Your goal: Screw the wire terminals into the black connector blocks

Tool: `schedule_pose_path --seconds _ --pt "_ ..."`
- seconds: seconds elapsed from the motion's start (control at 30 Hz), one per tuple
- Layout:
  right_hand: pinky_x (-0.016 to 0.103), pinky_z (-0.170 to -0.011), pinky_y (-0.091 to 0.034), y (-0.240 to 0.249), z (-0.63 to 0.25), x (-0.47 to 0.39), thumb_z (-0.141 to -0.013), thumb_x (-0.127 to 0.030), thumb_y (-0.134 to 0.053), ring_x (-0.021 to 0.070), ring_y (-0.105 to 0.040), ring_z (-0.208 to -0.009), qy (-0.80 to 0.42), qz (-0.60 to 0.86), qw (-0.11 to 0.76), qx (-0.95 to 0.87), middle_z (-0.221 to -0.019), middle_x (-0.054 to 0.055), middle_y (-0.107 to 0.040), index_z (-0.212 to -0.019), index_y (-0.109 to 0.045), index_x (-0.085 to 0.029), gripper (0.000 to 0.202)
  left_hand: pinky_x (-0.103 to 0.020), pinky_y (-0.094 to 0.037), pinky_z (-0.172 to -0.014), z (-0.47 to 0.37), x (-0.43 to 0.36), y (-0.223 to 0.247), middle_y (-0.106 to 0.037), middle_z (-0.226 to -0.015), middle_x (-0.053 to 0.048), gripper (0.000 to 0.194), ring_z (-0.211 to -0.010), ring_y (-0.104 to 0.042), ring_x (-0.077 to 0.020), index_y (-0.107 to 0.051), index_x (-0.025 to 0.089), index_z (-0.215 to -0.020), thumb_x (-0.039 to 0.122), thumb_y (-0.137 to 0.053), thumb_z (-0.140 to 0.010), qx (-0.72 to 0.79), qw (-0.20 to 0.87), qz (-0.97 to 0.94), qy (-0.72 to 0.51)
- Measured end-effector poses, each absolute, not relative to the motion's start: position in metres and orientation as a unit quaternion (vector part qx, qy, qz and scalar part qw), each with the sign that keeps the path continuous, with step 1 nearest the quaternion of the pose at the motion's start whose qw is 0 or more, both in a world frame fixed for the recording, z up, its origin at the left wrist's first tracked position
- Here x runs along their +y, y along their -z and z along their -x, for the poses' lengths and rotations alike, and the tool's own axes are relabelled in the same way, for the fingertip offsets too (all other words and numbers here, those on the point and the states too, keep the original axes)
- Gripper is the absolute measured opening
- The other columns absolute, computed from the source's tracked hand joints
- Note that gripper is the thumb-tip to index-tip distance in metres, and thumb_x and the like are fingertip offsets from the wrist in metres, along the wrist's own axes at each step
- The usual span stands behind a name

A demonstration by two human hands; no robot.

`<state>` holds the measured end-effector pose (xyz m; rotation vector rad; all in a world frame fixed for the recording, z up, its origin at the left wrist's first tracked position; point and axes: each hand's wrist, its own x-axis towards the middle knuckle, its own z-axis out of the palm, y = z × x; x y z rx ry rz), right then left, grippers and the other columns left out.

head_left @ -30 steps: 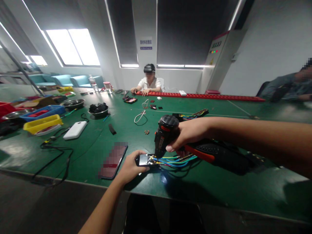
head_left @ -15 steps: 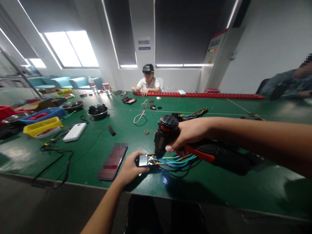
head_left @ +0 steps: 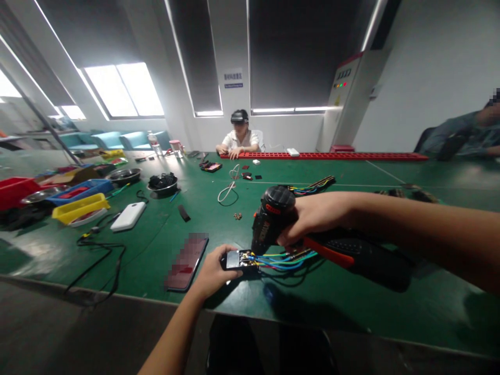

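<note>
My right hand (head_left: pixel 312 216) grips a black and orange electric screwdriver (head_left: pixel 273 219), its tip pointing down onto a small black terminal block (head_left: pixel 238 259). My left hand (head_left: pixel 213 271) holds that block flat on the green table (head_left: pixel 351 307). Blue, yellow and green wires (head_left: pixel 287 259) run out of the block to the right, under the screwdriver's body. A dark phone (head_left: pixel 187 263) lies just left of my left hand.
A white power bank (head_left: pixel 128 216), black cables (head_left: pixel 101 255), yellow (head_left: pixel 78 205), blue (head_left: pixel 80 190) and red (head_left: pixel 13 190) trays and metal bowls (head_left: pixel 162 185) fill the left side. A white cord (head_left: pixel 228 190), small screws (head_left: pixel 236 215) and a second wire bundle (head_left: pixel 312 185) lie mid-table. One person sits opposite, another at the right.
The view has shifted slightly, so everything sits a little lower and to the right. Both hands keep the same hold on the block and the screwdriver.
</note>
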<state>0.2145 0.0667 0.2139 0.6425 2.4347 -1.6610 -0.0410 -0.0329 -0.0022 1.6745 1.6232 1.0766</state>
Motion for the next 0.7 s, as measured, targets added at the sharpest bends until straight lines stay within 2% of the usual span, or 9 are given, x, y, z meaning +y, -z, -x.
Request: schedule_pose_path --seconds 0.17,0.33,0.43,0.5,0.57,0.63,0.7 --pt "0.029 -0.066 -0.05 -0.212 -0.219 0.065 -0.069 -0.024 -0.073 0.0154 -0.06 -0.072 0.546 -0.232 0.048 0.803 -0.078 0.001 -0.064 -0.09 -0.066 -0.013 0.025 -0.031 -0.046 -0.087 0.041 -0.033 0.002 -0.067 -0.103 -0.002 0.047 -0.096 -0.062 -0.0222 -0.063 0.02 -0.107 0.017 -0.078 -0.063 0.604 0.277 -0.631 -0.399" --pt "0.029 -0.068 -0.053 -0.213 -0.247 0.058 -0.07 -0.024 -0.075 0.0149 -0.062 -0.071 0.585 -0.251 -0.01 0.771 -0.077 0.001 -0.066 -0.088 -0.068 -0.012 0.023 -0.034 -0.046 -0.09 0.045 -0.031 0.005 -0.066 -0.107 -0.003 0.047 -0.1 -0.061 -0.0238 -0.061 0.021 -0.11 0.02 -0.076 -0.066 0.606 0.258 -0.642 -0.392" --pt "0.031 -0.069 -0.056 -0.197 -0.279 0.05 -0.073 -0.026 -0.077 0.0191 -0.068 -0.078 0.657 -0.263 -0.098 0.7 -0.087 0.006 -0.071 -0.099 -0.069 -0.012 0.03 -0.035 -0.047 -0.09 0.047 -0.03 0.007 -0.065 -0.109 -0.004 0.049 -0.102 -0.062 -0.0247 -0.059 0.021 -0.114 0.022 -0.075 -0.068 0.606 0.261 -0.642 -0.39" --pt "0.036 -0.069 -0.059 -0.175 -0.3 0.042 -0.076 -0.026 -0.075 0.0248 -0.07 -0.089 0.714 -0.266 -0.188 0.62 -0.104 0.011 -0.071 -0.111 -0.067 -0.014 0.038 -0.036 -0.048 -0.092 0.047 -0.031 0.006 -0.065 -0.111 -0.005 0.052 -0.103 -0.062 -0.0252 -0.057 0.02 -0.117 0.022 -0.074 -0.068 0.609 0.27 -0.64 -0.382" --pt "0.034 -0.069 -0.06 -0.145 -0.317 0.036 -0.079 -0.029 -0.072 0.0274 -0.071 -0.096 0.754 -0.237 -0.277 0.547 -0.111 0.015 -0.071 -0.118 -0.065 -0.014 0.042 -0.037 -0.047 -0.095 0.047 -0.034 0.005 -0.063 -0.117 -0.007 0.056 -0.107 -0.061 -0.0262 -0.055 0.019 -0.122 0.023 -0.074 -0.069 0.611 0.277 -0.641 -0.373" --pt "0.025 -0.063 -0.057 -0.111 -0.328 0.032 -0.082 -0.037 -0.069 0.0255 -0.071 -0.095 0.79 -0.191 -0.332 0.479 -0.104 0.018 -0.073 -0.118 -0.065 -0.009 0.045 -0.038 -0.046 -0.097 0.047 -0.036 0.0 -0.06 -0.125 -0.009 0.062 -0.113 -0.059 -0.0274 -0.053 0.02 -0.127 0.027 -0.075 -0.07 0.605 0.282 -0.651 -0.362" --pt "0.018 -0.056 -0.053 -0.077 -0.336 0.032 -0.082 -0.042 -0.069 0.018 -0.071 -0.08 0.827 -0.15 -0.372 0.394 -0.1 0.018 -0.074 -0.114 -0.066 -0.008 0.047 -0.039 -0.045 -0.101 0.047 -0.033 -0.011 -0.058 -0.13 -0.01 0.063 -0.118 -0.056 -0.0285 -0.052 0.02 -0.13 0.033 -0.076 -0.072 0.591 0.273 -0.674 -0.348"
